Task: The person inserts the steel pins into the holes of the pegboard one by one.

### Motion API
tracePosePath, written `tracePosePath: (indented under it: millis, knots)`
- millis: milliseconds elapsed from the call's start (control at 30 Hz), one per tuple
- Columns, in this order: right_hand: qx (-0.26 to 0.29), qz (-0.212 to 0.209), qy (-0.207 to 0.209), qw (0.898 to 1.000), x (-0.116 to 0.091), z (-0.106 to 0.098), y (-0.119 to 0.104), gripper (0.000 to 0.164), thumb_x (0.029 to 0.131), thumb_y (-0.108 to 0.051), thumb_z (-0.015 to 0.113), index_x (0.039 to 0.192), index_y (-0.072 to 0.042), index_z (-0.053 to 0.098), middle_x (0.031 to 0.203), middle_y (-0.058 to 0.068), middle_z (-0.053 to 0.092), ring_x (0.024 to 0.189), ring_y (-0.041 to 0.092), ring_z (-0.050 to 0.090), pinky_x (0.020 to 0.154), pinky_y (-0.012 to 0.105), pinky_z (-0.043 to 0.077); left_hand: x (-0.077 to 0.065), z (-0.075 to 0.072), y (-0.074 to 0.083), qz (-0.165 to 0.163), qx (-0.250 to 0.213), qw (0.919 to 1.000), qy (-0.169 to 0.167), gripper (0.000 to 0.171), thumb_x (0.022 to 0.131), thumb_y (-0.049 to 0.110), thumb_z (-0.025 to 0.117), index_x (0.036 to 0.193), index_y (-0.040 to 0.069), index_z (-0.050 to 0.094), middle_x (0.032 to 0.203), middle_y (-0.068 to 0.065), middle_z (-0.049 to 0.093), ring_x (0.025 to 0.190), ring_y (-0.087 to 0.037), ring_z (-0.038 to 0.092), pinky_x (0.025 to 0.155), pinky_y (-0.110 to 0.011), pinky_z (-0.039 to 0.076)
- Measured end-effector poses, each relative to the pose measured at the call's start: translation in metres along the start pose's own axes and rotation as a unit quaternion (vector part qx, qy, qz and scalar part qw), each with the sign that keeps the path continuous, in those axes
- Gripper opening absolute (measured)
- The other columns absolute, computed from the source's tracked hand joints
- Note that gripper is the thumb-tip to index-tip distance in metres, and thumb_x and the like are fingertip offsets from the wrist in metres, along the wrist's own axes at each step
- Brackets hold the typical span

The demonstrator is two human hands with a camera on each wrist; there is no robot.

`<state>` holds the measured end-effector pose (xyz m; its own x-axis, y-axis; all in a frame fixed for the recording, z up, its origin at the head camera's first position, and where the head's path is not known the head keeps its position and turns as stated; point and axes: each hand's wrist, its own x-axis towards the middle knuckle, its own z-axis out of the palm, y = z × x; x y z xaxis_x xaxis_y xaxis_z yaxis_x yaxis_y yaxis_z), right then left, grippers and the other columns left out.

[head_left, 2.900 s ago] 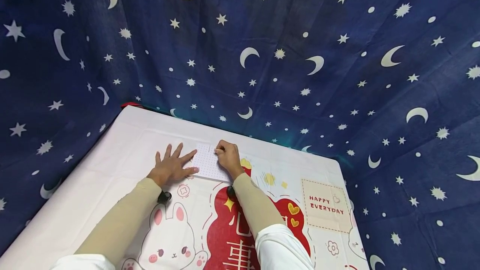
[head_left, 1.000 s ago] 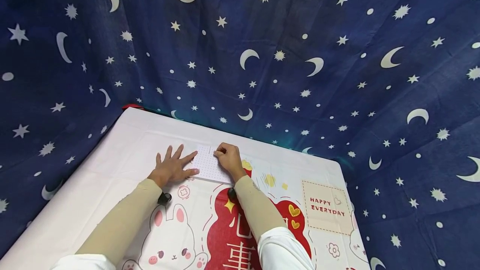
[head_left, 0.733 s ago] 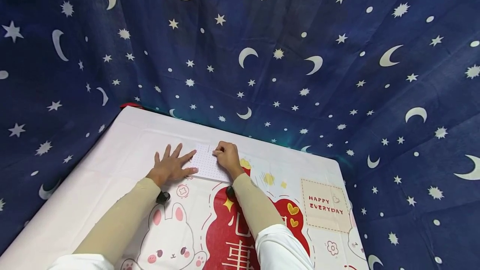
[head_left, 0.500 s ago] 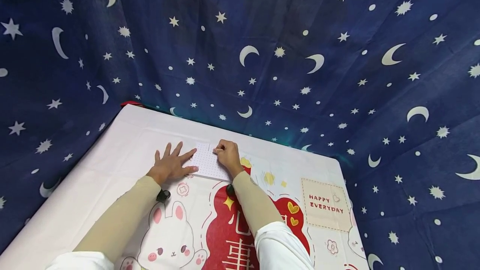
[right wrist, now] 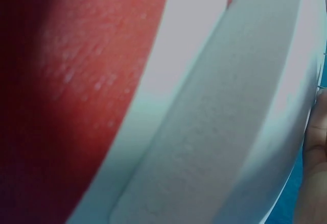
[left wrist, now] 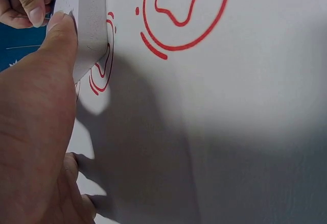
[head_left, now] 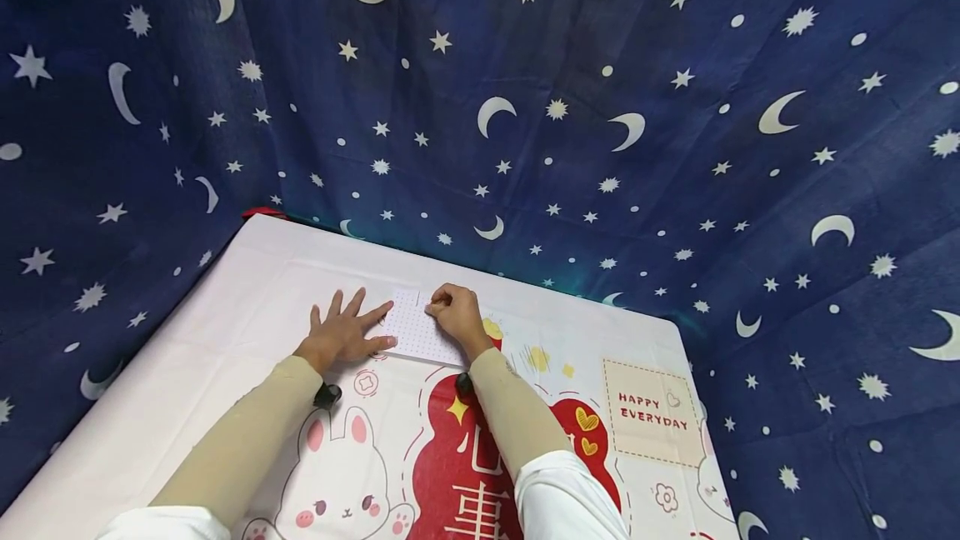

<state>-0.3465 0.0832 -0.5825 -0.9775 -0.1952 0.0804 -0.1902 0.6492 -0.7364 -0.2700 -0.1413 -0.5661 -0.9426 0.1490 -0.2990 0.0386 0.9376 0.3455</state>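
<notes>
Pinching a rod, right fingers at dotted block, left fingers splayed, printed tablecloth, starry navy drapes.

Narrow gap above dotted block between left hand and right hand — thin pin stands within.

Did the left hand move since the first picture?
No. In the head view, the left hand stays in the same spot beyond the printed rabbit.
</notes>
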Motion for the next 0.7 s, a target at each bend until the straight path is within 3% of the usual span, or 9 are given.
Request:
tracePosePath:
  millis: [333, 533, 700]
  knots:
    - [0.031, 0.011, 0.005, 0.999, -0.006, -0.014, 0.006, 0.012, 0.085, -0.005, 0.084, 0.091, -0.007, 0.073, 0.083, 0.006, 0.070, 0.076, 0.011, 0.055, 0.069, 0.020, 0.047, 0.002, 0.006, 0.001, 0.012, -0.005, 0.9999, 0.000, 0.086, 0.095, 0.076, 0.051, 0.165, 0.033, 0.027, 0.174, -0.024, 0.010, 0.158, -0.060, 0.000, 0.118, -0.085, 0.004]
    - [0.061, 0.001, 0.031, 0.998, -0.012, -0.048, 0.012, 0.011, 0.085, 0.001, 0.081, 0.094, -0.002, 0.076, 0.090, 0.015, 0.075, 0.075, 0.013, 0.056, 0.068, 0.022, 0.048, 0.003, 0.005, 0.001, 0.015, -0.015, 0.9998, 0.001, 0.087, 0.094, 0.075, 0.053, 0.165, 0.032, 0.027, 0.174, -0.025, 0.009, 0.158, -0.060, -0.001, 0.118, -0.085, 0.002]
    - [0.065, 0.030, 0.046, 0.996, -0.021, -0.082, 0.030, 0.010, 0.089, -0.001, 0.078, 0.099, -0.001, 0.077, 0.095, 0.015, 0.075, 0.080, 0.018, 0.060, 0.072, 0.025, 0.052, 0.001, 0.004, -0.002, 0.019, -0.017, 0.9996, 0.009, 0.087, 0.094, 0.074, 0.052, 0.165, 0.030, 0.028, 0.173, -0.027, 0.010, 0.157, -0.062, -0.001, 0.117, -0.086, 0.002]
